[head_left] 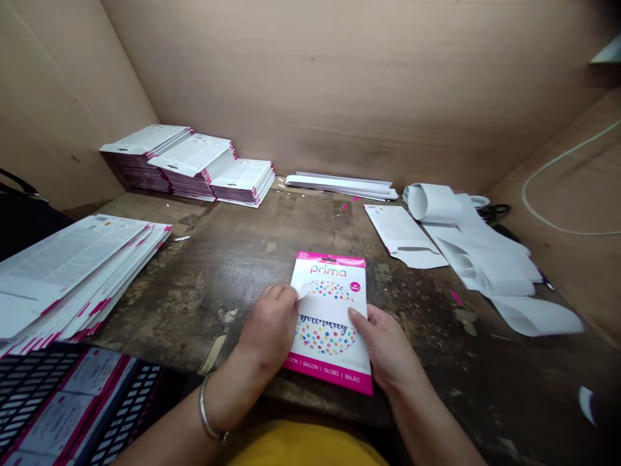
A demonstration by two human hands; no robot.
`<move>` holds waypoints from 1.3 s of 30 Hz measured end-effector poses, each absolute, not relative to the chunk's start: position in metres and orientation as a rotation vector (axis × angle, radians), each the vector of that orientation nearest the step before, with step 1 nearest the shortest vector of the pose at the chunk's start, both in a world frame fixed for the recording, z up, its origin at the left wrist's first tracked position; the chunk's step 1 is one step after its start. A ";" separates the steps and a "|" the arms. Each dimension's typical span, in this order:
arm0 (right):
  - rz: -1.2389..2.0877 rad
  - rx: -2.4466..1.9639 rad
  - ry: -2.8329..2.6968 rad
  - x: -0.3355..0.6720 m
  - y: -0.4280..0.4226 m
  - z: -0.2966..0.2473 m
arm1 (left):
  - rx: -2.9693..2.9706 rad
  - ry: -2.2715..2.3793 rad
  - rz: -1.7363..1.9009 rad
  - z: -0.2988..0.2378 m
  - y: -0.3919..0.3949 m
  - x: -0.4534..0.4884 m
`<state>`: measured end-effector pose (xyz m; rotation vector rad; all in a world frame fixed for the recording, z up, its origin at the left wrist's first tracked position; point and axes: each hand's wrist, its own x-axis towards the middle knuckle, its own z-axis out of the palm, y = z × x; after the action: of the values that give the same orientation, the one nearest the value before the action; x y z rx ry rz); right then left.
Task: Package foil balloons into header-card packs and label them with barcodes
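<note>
A flat white and pink balloon packet [324,375] with coloured dots on its front lies at the table's near edge, in front of my body. A blank white strip [324,312] crosses the middle of its face, covering part of the print. My left hand [272,323] is closed at the packet's left edge, pinching the strip's raised left end between thumb and finger. With my right hand [388,346] I grip the packet's right edge, the thumb pressing on the strip's right end and the fingers hidden beneath.
Stacked packets [194,155] stand at the back left; a fanned pile [72,272] lies nearer, above a black basket [136,401]. Paper strips [339,186] lie by the back wall. One packet [400,226], curled white paper [485,252] and scissors [497,210] are at right.
</note>
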<state>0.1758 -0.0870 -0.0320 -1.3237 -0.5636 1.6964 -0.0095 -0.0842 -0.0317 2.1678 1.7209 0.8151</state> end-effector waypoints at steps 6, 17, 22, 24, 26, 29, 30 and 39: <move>1.530 -1.513 -1.039 0.183 -0.089 -0.030 | 2.417 1.740 0.507 -0.038 -0.081 -0.005; 0.313 -1.487 -2.560 0.174 -0.123 -0.025 | 2.494 1.685 0.624 -0.043 -0.083 -0.008; 0.324 -1.454 -2.577 0.151 -0.117 -0.025 | 2.538 1.703 0.629 -0.042 -0.084 -0.010; 0.348 -1.460 -2.571 0.147 -0.113 -0.022 | 2.561 1.706 0.622 -0.041 -0.085 -0.009; 0.378 -1.438 -2.581 0.147 -0.110 -0.019 | 2.589 1.697 0.607 -0.041 -0.086 -0.009; 0.403 -1.346 -2.631 0.149 -0.107 -0.014 | 2.587 1.695 0.594 -0.039 -0.086 -0.010; 0.397 -1.329 -2.640 0.148 -0.106 -0.013 | 2.571 1.702 0.610 -0.039 -0.086 -0.011; 0.408 -1.244 -2.614 0.146 -0.108 -0.014 | 2.514 1.679 0.721 -0.040 -0.083 -0.016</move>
<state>0.1463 -0.1076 -0.0140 -1.2441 -2.6140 0.4082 -0.0156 -0.0832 -0.0397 2.5142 1.6793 0.7207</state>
